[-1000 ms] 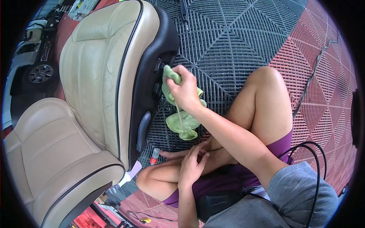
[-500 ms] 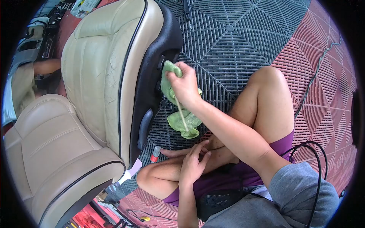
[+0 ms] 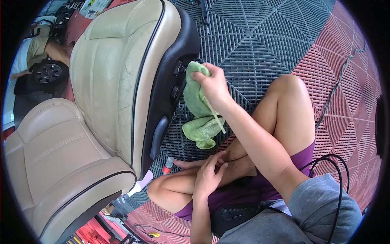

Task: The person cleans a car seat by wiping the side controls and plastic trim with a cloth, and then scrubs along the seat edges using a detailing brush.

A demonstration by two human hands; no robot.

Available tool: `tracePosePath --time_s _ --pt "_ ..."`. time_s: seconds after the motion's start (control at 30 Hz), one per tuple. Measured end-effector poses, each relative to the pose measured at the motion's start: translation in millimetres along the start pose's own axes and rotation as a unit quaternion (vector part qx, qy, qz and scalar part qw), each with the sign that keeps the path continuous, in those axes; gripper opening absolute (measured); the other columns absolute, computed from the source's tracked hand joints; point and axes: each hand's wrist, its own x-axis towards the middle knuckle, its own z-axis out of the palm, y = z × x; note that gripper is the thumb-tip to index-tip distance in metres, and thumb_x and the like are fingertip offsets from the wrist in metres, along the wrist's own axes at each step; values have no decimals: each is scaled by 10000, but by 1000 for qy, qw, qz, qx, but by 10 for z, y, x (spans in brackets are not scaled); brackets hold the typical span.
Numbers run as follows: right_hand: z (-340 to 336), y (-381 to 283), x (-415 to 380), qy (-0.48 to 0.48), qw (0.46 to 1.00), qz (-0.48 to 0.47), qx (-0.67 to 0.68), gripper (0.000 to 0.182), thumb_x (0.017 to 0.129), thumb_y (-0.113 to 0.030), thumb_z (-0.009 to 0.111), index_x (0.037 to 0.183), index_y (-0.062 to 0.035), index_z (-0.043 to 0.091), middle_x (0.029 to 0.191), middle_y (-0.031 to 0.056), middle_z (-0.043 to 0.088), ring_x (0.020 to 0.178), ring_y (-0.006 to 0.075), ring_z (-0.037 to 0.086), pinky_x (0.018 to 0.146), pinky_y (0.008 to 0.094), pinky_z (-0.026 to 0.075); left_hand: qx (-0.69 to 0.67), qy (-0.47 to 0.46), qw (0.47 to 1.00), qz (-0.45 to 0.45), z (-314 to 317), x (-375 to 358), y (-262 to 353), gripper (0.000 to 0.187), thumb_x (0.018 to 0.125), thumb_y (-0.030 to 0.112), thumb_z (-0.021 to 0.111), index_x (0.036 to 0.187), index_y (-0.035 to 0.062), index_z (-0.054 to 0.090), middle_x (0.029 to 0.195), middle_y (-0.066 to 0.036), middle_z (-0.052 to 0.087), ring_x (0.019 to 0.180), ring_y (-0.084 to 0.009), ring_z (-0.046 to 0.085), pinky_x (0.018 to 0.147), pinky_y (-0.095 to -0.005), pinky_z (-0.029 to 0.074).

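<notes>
My right hand [image 3: 213,83] grips a green cloth [image 3: 195,95] and a thin pale stick [image 3: 215,116] that points down from the fist. The cloth hangs beside the black side panel [image 3: 168,85] of a beige leather car seat [image 3: 109,69], near its switches. Below it another green cloth [image 3: 203,130] lies bunched on the floor; whether the two are joined cannot be made out. With fingers spread and nothing held, my left hand [image 3: 209,177] rests on my crossed legs.
A bottle with a red band [image 3: 167,166] stands by my foot. Dark and red grid tiles [image 3: 260,44] cover the floor, with a cable [image 3: 339,81] at right. At far left, another person's arm [image 3: 57,51] is near a wheel [image 3: 48,75]. A black tool [image 3: 204,12] lies at the top.
My right hand has drawn back to the right from the seat's side panel with the cloth and stick. More of the panel's switches show. The other person has moved, uncovering the wheel.
</notes>
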Motion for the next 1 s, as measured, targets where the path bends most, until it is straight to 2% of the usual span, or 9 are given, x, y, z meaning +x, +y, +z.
tracePosePath --time_s 0.17,0.27,0.37,0.6,0.7,0.8,0.83,0.93,1.0 --pt "47 31 61 2 994 -51 -96 78 889 -63 646 942 -7 635 789 39 630 738 116 577 697 302 480 1 3 1000 -1 2 -6 27 387 906 128 651 1276 36 583 962 -134 654 887 -305 665 800 -411 519" --pt "100 245 75 30 993 -54 -100 62 898 -66 642 915 -12 617 800 43 630 745 121 586 698 308 486 -6 2 1000 -8 -8 -21 16 383 907 129 649 1269 25 582 963 -140 654 891 -310 666 803 -414 519" --pt "11 379 116 41 998 37 24 50 908 -57 639 928 -17 616 805 44 631 728 120 594 674 302 495 5 5 1000 5 -6 0 13 380 905 127 651 1262 15 582 961 -145 654 889 -308 669 802 -413 521" --pt "92 458 60 -7 1000 -4 11 48 912 -41 647 951 -13 642 809 42 650 732 113 608 681 293 508 -13 2 1000 -5 -1 -12 8 374 910 139 646 1259 23 580 964 -148 654 911 -332 663 810 -423 519" --pt "86 403 138 29 999 -9 -13 74 884 -48 650 936 2 663 774 55 653 720 126 592 684 314 486 0 3 1000 1 -7 -10 5 370 911 138 645 1257 22 583 959 -144 654 908 -329 663 809 -419 520" --pt "88 364 130 32 994 -33 -97 82 873 -50 656 927 11 662 751 80 652 718 146 598 701 330 490 -2 1 1000 -14 -13 -19 24 371 912 140 646 1257 19 583 961 -142 657 906 -324 664 806 -416 521" --pt "78 375 117 14 991 -46 -127 93 898 -58 659 972 -4 673 827 61 680 769 136 619 723 312 491 0 -1 1000 -11 -15 -26 14 373 912 142 645 1260 21 581 965 -141 658 908 -324 665 807 -416 521" --pt "53 320 172 17 975 -52 -215 116 891 -73 671 975 5 683 814 69 684 777 141 617 729 324 489 2 -3 1000 4 -6 2 -13 377 914 147 644 1264 24 577 973 -140 661 914 -324 666 809 -415 521" --pt "55 264 163 45 975 -40 -216 139 888 -78 677 999 5 688 812 76 685 768 148 617 728 327 490 -1 0 1000 4 -4 -1 -22 375 913 150 646 1260 24 578 977 -140 662 917 -324 667 812 -414 521"
